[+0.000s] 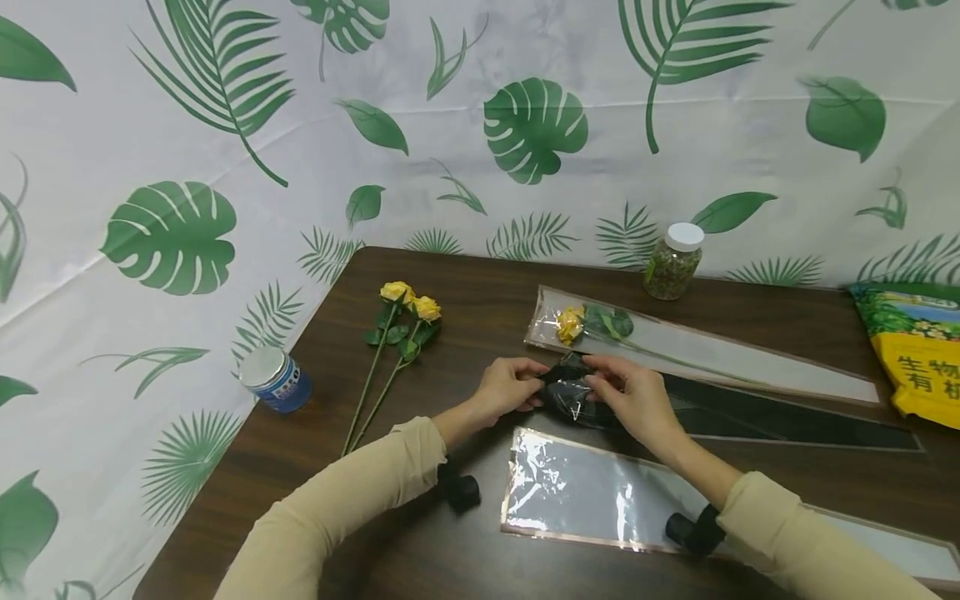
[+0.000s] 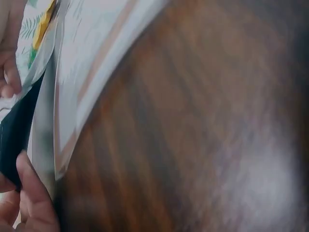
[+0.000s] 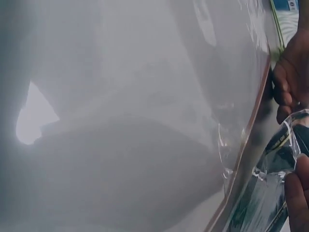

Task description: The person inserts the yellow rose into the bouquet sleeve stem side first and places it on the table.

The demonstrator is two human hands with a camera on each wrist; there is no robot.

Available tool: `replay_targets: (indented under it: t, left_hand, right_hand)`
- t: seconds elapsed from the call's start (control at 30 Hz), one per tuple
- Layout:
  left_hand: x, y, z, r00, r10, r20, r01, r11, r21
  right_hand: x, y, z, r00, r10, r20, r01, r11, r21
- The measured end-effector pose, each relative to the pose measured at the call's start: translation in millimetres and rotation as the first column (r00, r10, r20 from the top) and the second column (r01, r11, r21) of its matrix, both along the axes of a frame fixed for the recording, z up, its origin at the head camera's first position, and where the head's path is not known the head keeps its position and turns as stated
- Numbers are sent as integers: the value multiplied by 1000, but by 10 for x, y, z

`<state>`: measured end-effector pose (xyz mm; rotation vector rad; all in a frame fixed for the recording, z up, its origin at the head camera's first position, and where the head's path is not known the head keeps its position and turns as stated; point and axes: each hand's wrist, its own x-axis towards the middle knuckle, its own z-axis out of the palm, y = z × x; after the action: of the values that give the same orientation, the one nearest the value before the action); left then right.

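Both hands are at the wide end of a black flower sleeve (image 1: pixel 750 411), a long tapering wrapper with a clear front. My left hand (image 1: pixel 510 386) pinches the left edge of its mouth; in the left wrist view, thumb and fingers (image 2: pixel 34 198) grip the dark film. Opposite it, my right hand (image 1: pixel 637 404) pinches the clear film, which the right wrist view shows crumpled near the thumb. Whether a flower lies inside is hidden. Behind the hands, a white sleeve (image 1: pixel 795 371) lies under or around a yellow rose (image 1: pixel 570 324); which, I cannot tell.
Two yellow roses (image 1: pixel 408 304) lie at the left. A blue can (image 1: pixel 277 380) stands by the left edge. Nearer me is a glossy white sleeve (image 1: pixel 570 492). A white-lidded jar (image 1: pixel 673 265) and a yellow bag (image 1: pixel 915 358) are at the back and right.
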<state>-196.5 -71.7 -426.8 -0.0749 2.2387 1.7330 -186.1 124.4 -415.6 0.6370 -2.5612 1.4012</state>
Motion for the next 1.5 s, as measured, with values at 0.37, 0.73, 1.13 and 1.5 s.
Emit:
replay_targets:
  t: [0.37,0.73,1.13,1.5]
  left_hand:
    - [-17,-246,108,996,-77,45,71,991,113]
    - [94,-1513,401,971,158,-177,-186,971,-152]
    - [119,-1786,234,978,-65,-199,-85,745,-661]
    - [46,-1621,244,996,-87,14,86,934,-347]
  right_hand:
    - [37,8,2,997,41,67,-36,997,-70]
    - [-3,54,27,997,48,53,-43,995,-91]
    - [16,48,28,993,48,105,-34,990,-135]
    - [26,32,38,992,51,114,-36,990,-135]
